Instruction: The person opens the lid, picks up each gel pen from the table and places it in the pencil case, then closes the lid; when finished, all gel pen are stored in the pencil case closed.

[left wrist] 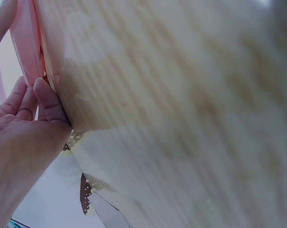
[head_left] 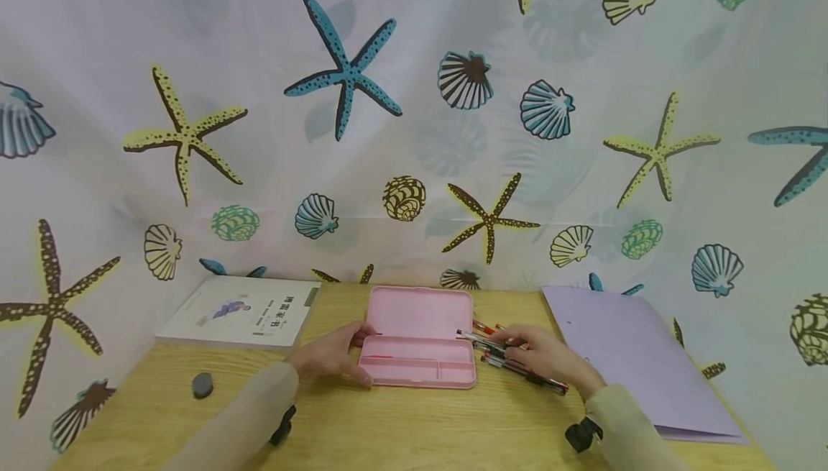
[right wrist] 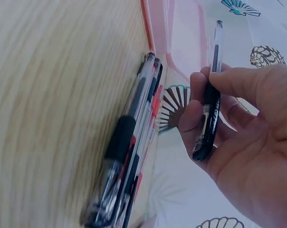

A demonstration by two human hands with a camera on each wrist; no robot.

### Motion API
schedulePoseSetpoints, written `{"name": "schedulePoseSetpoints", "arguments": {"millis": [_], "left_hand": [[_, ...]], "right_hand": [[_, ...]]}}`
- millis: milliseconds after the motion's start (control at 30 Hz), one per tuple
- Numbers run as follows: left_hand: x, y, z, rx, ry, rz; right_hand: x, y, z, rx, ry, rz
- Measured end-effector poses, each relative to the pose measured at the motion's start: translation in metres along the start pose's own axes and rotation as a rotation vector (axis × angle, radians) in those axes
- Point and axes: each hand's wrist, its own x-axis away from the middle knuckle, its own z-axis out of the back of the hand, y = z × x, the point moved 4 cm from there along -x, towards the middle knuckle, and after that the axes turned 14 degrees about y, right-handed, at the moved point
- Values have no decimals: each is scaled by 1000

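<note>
A pink pencil case (head_left: 420,313) lies open on the table, its lid tipped back. My left hand (head_left: 331,354) holds its left end, thumb by the front corner and fingers near the hinge side; in the left wrist view the fingertips (left wrist: 48,97) touch the pink wall. Between thumb and fingers, my right hand (head_left: 542,353) pinches a clear-barrelled pen with a black grip (right wrist: 212,92). Below that hand, several pens (right wrist: 119,135), black and red, lie bunched on the table right of the case. A thin red strip (head_left: 380,357) shows inside the case.
A white book (head_left: 239,309) lies at the back left, and a small dark grey oval object (head_left: 203,385) in front of it. At the right is a purple folder (head_left: 634,356). A patterned curtain (head_left: 401,154) hangs behind the wooden table (head_left: 388,428).
</note>
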Motion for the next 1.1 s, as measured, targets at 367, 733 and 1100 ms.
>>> {"name": "schedulePoseSetpoints", "arguments": {"millis": [367, 733, 1100], "left_hand": [[2, 0, -1, -28, 14, 2], [1, -2, 0, -19, 15, 9], [0, 1, -1, -28, 39, 52]], "right_hand": [[-19, -11, -25, -17, -1, 83], [-35, -22, -45, -40, 57, 9], [-52, -34, -69, -58, 85, -13]]}}
